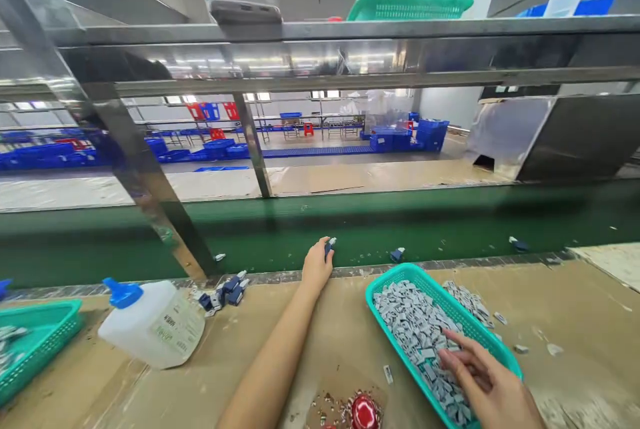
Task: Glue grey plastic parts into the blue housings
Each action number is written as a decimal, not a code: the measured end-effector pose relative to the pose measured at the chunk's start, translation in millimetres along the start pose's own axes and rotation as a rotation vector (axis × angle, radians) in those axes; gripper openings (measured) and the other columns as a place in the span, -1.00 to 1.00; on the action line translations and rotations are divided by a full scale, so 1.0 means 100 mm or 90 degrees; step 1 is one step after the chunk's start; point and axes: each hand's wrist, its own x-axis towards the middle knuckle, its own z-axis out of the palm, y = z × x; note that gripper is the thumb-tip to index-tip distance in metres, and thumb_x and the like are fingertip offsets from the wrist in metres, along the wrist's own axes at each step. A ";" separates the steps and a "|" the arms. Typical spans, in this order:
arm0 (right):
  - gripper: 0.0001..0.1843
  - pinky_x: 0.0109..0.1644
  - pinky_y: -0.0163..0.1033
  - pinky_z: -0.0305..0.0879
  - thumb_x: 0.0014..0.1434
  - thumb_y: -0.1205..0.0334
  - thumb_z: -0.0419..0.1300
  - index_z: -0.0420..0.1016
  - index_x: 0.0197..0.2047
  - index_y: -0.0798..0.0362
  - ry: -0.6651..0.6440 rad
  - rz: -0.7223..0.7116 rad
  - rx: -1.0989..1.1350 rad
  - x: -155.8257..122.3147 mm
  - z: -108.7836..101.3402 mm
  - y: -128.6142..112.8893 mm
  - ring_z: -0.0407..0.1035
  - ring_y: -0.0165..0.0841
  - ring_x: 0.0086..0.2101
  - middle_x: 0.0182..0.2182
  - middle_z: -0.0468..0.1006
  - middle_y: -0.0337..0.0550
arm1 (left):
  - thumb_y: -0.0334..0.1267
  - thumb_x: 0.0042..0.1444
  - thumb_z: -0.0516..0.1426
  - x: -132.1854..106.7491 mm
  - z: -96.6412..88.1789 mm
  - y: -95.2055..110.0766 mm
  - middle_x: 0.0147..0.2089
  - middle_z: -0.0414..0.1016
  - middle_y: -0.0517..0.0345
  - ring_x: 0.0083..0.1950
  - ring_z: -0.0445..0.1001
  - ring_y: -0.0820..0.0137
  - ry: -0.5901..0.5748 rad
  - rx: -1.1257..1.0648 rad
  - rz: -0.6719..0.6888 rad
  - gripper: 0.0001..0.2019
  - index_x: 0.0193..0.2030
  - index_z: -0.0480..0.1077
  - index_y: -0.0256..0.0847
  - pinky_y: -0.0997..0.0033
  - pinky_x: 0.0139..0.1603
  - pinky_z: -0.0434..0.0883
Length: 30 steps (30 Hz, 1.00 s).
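My left hand (pixel 317 262) reaches forward to the edge of the green conveyor belt (pixel 450 219) and pinches a small blue-and-white part (pixel 330 245). My right hand (pixel 480 375) rests in a teal basket (pixel 400 275) full of small grey parts (pixel 415 325), its fingers spread over them. Two more blue parts (pixel 397 255) lie further right on the belt. A cluster of blue parts (pixel 227 290) sits at the belt's near edge to the left of my arm.
A white bottle with a blue cap (pixel 150 322) lies on its side at left, beside another teal basket (pixel 35 342). A red cap (pixel 364 412) sits near the bottom edge. Loose grey parts (pixel 467 299) lie right of the basket. A steel shelf frame (pixel 320 32) crosses overhead.
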 end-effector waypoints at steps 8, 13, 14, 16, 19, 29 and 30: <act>-0.69 -0.41 -0.27 0.43 0.02 -0.05 0.31 0.52 -0.33 0.03 -0.026 0.068 0.121 -0.10 -0.06 -0.34 0.47 -0.27 -0.40 -0.35 0.60 -0.06 | -0.38 0.14 0.05 0.00 0.06 0.01 -0.09 0.50 -0.03 -0.06 0.45 0.13 -0.016 0.063 0.049 -0.72 0.01 0.31 -0.13 0.16 -0.06 0.37; -0.72 -0.53 -0.30 0.36 -0.24 0.12 0.48 0.57 -0.47 0.06 -0.171 0.121 0.215 -0.24 0.05 -0.53 0.39 -0.35 -0.55 -0.56 0.54 -0.16 | -0.40 0.12 0.05 0.01 0.15 0.00 -0.07 0.49 -0.02 -0.05 0.41 0.13 -0.030 0.078 0.062 -0.74 -0.04 0.35 -0.14 0.16 -0.04 0.35; -0.71 -0.53 -0.29 0.36 -0.25 0.13 0.49 0.60 -0.43 0.06 -0.199 0.149 0.226 -0.28 0.09 -0.55 0.39 -0.36 -0.57 -0.57 0.54 -0.17 | -0.41 0.11 0.05 0.01 0.16 -0.01 -0.08 0.49 -0.01 -0.06 0.40 0.14 -0.032 0.081 0.065 -0.75 -0.07 0.36 -0.14 0.17 -0.04 0.35; -0.70 -0.50 -0.27 0.39 -0.22 0.12 0.47 0.62 -0.38 0.06 -0.233 0.190 0.224 -0.38 0.18 -0.59 0.43 -0.33 -0.54 -0.56 0.56 -0.16 | -0.44 0.10 0.04 0.00 0.19 -0.01 -0.09 0.49 -0.01 -0.05 0.38 0.15 -0.027 0.087 0.068 -0.76 -0.12 0.39 -0.15 0.16 -0.02 0.33; -0.75 -0.44 -0.26 0.42 -0.11 0.06 0.41 0.61 -0.42 0.07 -0.272 0.201 0.208 -0.55 0.34 -0.62 0.48 -0.29 -0.46 -0.51 0.59 -0.11 | -0.46 0.12 0.01 -0.02 0.19 0.00 -0.09 0.48 -0.04 0.03 0.31 0.12 0.006 0.091 0.066 -0.77 -0.15 0.41 -0.16 0.12 0.05 0.29; -0.68 -0.38 -0.29 0.34 0.09 -0.04 0.27 0.47 -0.39 0.08 -0.247 0.117 0.103 -0.68 0.54 -0.51 0.39 -0.35 -0.45 -0.48 0.52 -0.15 | -0.44 0.18 -0.03 -0.06 0.18 0.09 -0.08 0.43 -0.04 0.10 0.22 0.16 0.048 0.061 0.098 -0.76 -0.12 0.41 -0.18 0.16 0.08 0.28; -0.67 -0.37 -0.29 0.33 0.07 -0.05 0.28 0.47 -0.41 0.08 -0.247 0.121 0.105 -0.68 0.54 -0.51 0.39 -0.34 -0.44 -0.49 0.52 -0.16 | -0.45 0.17 -0.03 -0.06 0.18 0.09 -0.08 0.43 -0.03 0.10 0.22 0.16 0.046 0.060 0.100 -0.75 -0.12 0.41 -0.18 0.16 0.07 0.28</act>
